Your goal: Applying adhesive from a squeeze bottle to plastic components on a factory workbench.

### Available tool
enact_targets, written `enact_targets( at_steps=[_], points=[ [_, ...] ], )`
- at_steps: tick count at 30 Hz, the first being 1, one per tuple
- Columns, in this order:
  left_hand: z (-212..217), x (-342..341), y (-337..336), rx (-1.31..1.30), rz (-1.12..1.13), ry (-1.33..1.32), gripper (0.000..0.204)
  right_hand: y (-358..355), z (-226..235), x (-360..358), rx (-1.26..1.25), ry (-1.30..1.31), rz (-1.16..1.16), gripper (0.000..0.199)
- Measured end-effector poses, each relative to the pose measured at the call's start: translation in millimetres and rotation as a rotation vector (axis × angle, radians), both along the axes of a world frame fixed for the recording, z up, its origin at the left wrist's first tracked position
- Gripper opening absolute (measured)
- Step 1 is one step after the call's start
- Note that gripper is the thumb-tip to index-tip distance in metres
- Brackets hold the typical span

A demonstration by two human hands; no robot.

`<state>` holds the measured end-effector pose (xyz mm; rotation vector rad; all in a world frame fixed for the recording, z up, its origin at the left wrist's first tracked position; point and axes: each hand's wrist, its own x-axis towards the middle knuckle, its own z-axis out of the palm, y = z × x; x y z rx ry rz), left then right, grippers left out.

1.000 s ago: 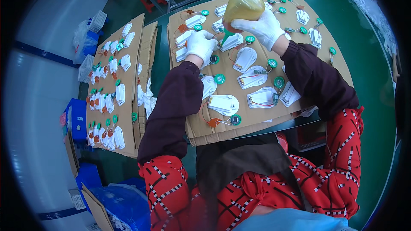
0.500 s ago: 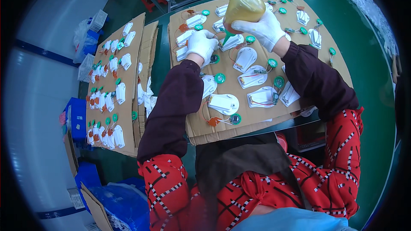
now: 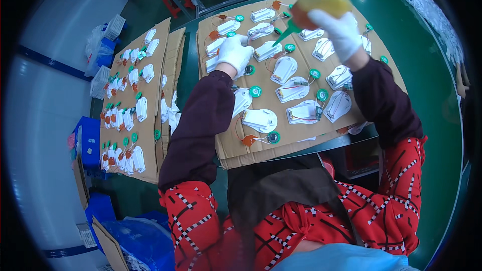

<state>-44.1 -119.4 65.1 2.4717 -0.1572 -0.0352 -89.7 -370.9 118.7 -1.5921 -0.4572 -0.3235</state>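
Note:
My right hand [image 3: 340,31], in a white glove, grips a yellow squeeze bottle [image 3: 319,1] with a green nozzle [image 3: 285,35] tipped down and left toward a white plastic part [image 3: 267,50]. In a white glove too, my left hand [image 3: 235,52] presses down on white parts at the left side of the cardboard sheet [image 3: 236,143]. Several white plastic parts with green discs and orange tabs on thin wires lie in rows over that sheet.
A second cardboard sheet [image 3: 153,160] with several similar parts lies to the left. The sheets rest on a green work surface [image 3: 427,70]. Blue crates [image 3: 90,140] and a blue bag [image 3: 145,243] stand at the lower left.
The bottle's nozzle has stayed over the upper rows while both hands shifted only slightly; the parts lie as before.

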Motion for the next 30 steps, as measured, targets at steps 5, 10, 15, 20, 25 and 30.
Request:
enact_targets(
  at_steps=[5,10,15,20,25,30],
  points=[
    [22.2,-1.2,12.9,0.152,-0.057,-0.104,0.037,-81.4,15.1,-11.4,0.466,-0.027,0.056,0.047],
    [58.0,13.2,36.1,0.159,-0.082,-0.164,0.035,-125.1,47.0,-40.8,0.671,-0.136,-0.121,0.058],
    [74.8,29.2,25.9,0.120,-0.058,-0.084,0.030,-133.1,62.1,-56.7,0.648,-0.169,-0.105,0.063],
    [45.0,64.0,7.7,0.332,-0.274,-0.166,0.025,-139.4,55.9,-39.4,0.651,-0.185,-0.146,0.064],
    [7.3,98.7,-23.8,0.453,-0.373,-0.193,0.020,-165.8,63.6,-39.4,0.618,-0.159,-0.145,0.055],
    [14.8,83.4,-38.1,0.556,-0.244,-0.083,0.022,-179.2,83.2,-10.4,0.638,-0.142,-0.016,0.047]
  ],
)
